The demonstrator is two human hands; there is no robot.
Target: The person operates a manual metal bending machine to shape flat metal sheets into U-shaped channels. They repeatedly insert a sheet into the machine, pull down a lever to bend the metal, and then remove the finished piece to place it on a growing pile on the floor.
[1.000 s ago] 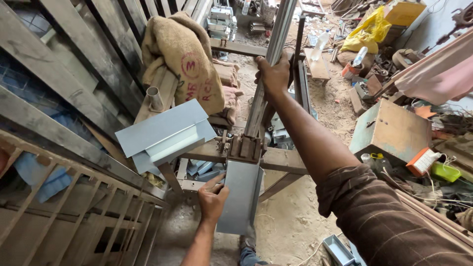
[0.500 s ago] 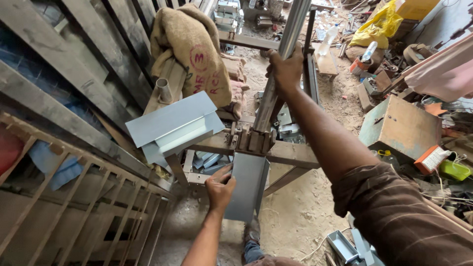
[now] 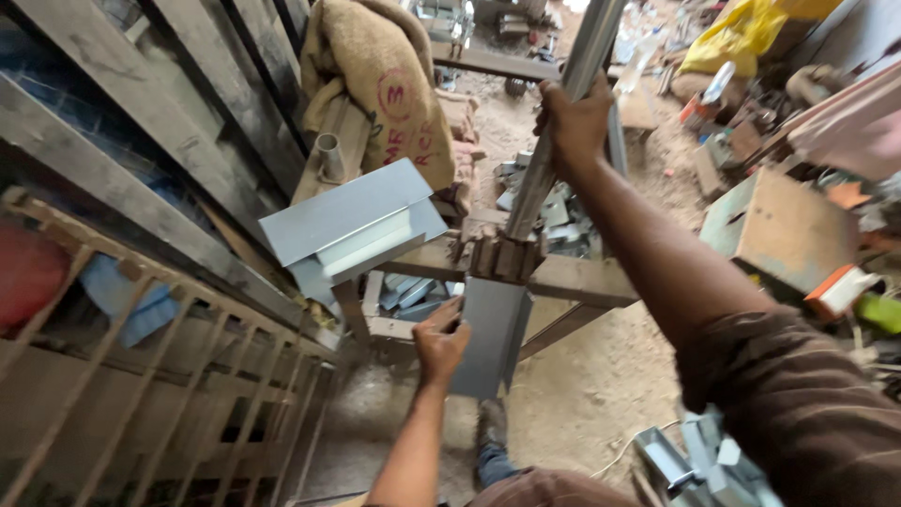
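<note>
From the head camera, you are gripping the long metal lever point(image 3: 572, 113) with your right hand point(image 3: 574, 120) closed around it, its long axis rising up and away from the wooden bench point(image 3: 572, 277). Your left hand point(image 3: 441, 343), the nearer one, is pinching the grey sheet-metal piece point(image 3: 490, 333), which is hanging lengthwise below the bench edge, pointing toward the floor.

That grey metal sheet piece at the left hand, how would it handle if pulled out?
The grey sheet piece looks thin with folded edges, so probably stiff and light. Bare metal may be slippery, edges possibly sharp. The left hand touches its side edge.
</note>
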